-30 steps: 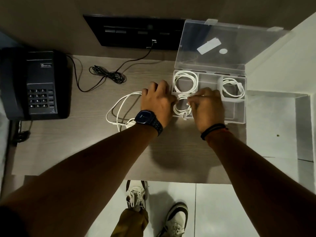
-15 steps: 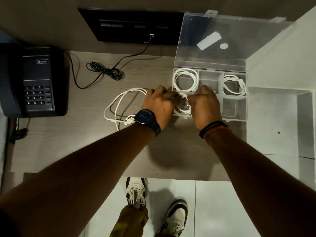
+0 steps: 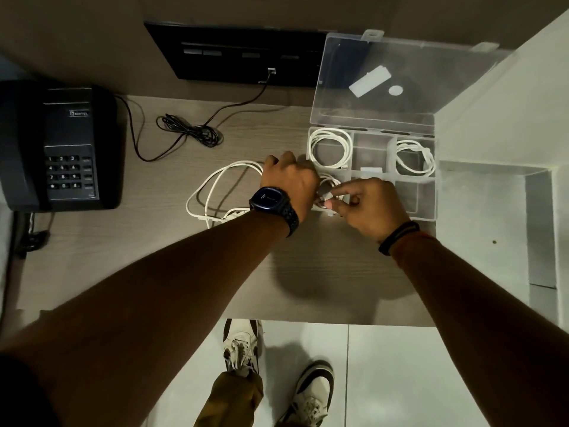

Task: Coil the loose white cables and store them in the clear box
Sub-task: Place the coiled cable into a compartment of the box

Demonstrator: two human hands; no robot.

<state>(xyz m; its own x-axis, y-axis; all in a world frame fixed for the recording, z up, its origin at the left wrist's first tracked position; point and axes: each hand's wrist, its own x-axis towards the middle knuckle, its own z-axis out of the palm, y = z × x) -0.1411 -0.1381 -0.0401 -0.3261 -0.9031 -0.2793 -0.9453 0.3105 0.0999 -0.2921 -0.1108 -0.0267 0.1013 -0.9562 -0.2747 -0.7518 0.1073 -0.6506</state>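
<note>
From the head camera, the clear box (image 3: 426,212) sits open at the right end of the worktop (image 3: 308,272). Its lid (image 3: 385,87) is tipped back against the wall, so every compartment can be reached from above. One coil (image 3: 331,147) lies in the back-left compartment and a second coil (image 3: 414,158) in the back-right, each kept apart by the dividers.

Both hands meet over the front-left compartment, where a third coil (image 3: 332,182) is being seated. The left hand (image 3: 289,180) curls down over the box's near-left corner. Its fingers are hidden, so I cannot tell whether they grip or only press. The right hand (image 3: 369,204) pinches that coil between thumb and forefinger, probably to stop the loops springing open.

The loose cable (image 3: 215,186) sprawls on the worktop just left of the left hand, not yet coiled.

The phone (image 3: 58,149) at far left shows legible key digits. Its small brand label is too blurred to read. A white sticker (image 3: 369,81) on the lid appears blank.
</note>
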